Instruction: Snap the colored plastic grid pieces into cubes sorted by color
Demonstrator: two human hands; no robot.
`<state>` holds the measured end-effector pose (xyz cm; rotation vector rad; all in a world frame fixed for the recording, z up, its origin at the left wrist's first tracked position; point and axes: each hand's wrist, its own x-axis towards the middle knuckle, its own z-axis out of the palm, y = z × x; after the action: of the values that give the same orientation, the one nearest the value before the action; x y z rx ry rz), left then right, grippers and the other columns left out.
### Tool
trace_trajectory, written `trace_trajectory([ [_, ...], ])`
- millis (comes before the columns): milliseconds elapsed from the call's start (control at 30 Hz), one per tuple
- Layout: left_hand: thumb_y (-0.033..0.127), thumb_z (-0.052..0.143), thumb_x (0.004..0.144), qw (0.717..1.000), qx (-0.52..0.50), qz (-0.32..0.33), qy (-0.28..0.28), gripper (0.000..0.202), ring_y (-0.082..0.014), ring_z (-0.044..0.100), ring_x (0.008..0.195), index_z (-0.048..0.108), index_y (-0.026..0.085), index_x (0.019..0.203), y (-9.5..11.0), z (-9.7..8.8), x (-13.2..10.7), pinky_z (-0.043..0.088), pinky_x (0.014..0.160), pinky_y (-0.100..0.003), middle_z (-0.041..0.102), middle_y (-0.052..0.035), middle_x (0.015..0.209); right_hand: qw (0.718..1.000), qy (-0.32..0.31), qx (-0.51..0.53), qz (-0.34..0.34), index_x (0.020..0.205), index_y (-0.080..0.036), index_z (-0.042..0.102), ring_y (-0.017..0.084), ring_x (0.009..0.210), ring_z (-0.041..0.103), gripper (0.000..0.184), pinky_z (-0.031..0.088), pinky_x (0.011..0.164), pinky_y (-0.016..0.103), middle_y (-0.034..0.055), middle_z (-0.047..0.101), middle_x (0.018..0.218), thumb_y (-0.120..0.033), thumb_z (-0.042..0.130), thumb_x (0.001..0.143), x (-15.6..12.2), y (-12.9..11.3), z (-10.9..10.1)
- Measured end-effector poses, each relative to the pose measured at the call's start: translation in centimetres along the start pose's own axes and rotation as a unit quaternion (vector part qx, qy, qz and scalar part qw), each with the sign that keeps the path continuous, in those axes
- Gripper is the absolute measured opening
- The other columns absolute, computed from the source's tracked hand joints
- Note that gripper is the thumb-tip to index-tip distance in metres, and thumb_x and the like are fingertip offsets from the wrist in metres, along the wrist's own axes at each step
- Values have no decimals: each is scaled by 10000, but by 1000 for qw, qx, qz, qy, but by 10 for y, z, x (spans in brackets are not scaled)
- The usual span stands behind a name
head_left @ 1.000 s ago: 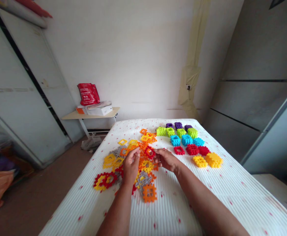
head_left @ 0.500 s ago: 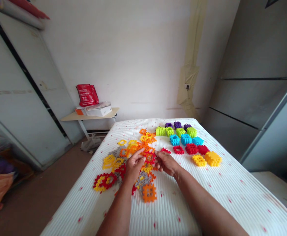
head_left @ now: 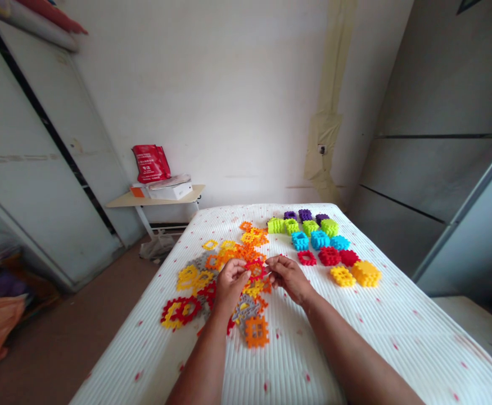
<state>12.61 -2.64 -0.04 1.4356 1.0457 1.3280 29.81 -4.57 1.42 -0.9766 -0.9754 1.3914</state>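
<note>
In my left hand [head_left: 231,281], thumb and fingers pinch a red toothed square building piece [head_left: 255,269] with a windowed middle, held above the pile. My right hand [head_left: 287,275] has curled fingers, with the fingertips at the red piece's right edge; its exact contact is too small to make out. Under and around my hands lie loose interlocking pieces: orange ones [head_left: 242,251], yellow ones [head_left: 186,277] and grey ones [head_left: 246,308]. An orange windowed square [head_left: 256,332] lies nearest me, and a red toothed ring [head_left: 190,308] is left of my left forearm.
Sorted stacks stand in rows at the right: purple [head_left: 305,215], lime green [head_left: 329,227], blue [head_left: 320,239], red [head_left: 329,256] and yellow [head_left: 366,273]. They rest on a white ribbed bed cover [head_left: 305,349]. A small side table [head_left: 123,199] bears boxes and a red bag [head_left: 150,163].
My right hand has risen slightly and now covers the spot where a red piece showed behind it. My left hand keeps the red square in nearly the same place.
</note>
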Motion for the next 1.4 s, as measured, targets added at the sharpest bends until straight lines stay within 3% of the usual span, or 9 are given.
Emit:
trace_trajectory([
  [167,295,623,681,1000,-16,-1,13,193,-83,496,559,490,177,756,-3,-1,2,403,552,-191,526,50,633,985,16,-145,-87,892,-175,556,94,559,516,302,414,484,213,-8,587,735,-321,654,646,-3,8,-2],
  [300,294,625,690,999,-25,5,20,193,-74,478,549,484,176,749,-2,-1,2,390,548,-187,516,55,620,906,54,-367,-205,945,-196,560,120,673,540,269,445,593,242,23,595,865,-286,629,701,-11,14,1],
  [400,301,626,690,999,-28,3,15,196,-77,482,546,483,176,736,-2,-1,1,389,546,-188,524,54,610,850,59,-465,-241,969,-195,550,133,703,552,244,452,655,257,39,597,886,-260,606,740,-16,16,7],
  [733,336,650,679,1000,-27,2,6,236,-82,476,544,479,175,703,-4,2,2,393,542,-187,500,57,585,781,86,-547,-288,1013,-180,544,168,792,573,224,460,694,269,62,598,896,-238,561,797,-26,13,19],
  [967,367,669,653,1000,-29,-4,7,295,-132,579,667,558,163,836,-3,3,2,467,634,-234,603,0,726,673,94,-654,-333,975,-171,580,195,811,552,208,430,698,277,64,617,847,-288,532,809,-26,2,7],
  [1067,383,664,652,999,-34,-12,23,355,-157,609,733,571,159,911,-2,1,2,486,676,-258,628,-24,782,647,144,-679,-314,936,-166,592,195,819,548,182,412,708,276,67,622,847,-284,519,818,-24,-8,-18],
  [1233,385,660,653,999,-30,-10,34,327,-156,614,753,590,159,879,-2,0,3,485,692,-250,639,-28,802,609,258,-727,-186,865,-174,612,193,818,564,142,370,637,255,65,633,843,-276,527,813,-21,-22,-65],
  [1400,374,671,629,999,-22,-11,32,324,-170,622,758,602,152,855,0,1,3,488,696,-258,652,-35,794,588,285,-749,-107,837,-165,617,183,797,579,148,333,585,246,71,644,842,-269,515,813,-15,-23,-81],
])
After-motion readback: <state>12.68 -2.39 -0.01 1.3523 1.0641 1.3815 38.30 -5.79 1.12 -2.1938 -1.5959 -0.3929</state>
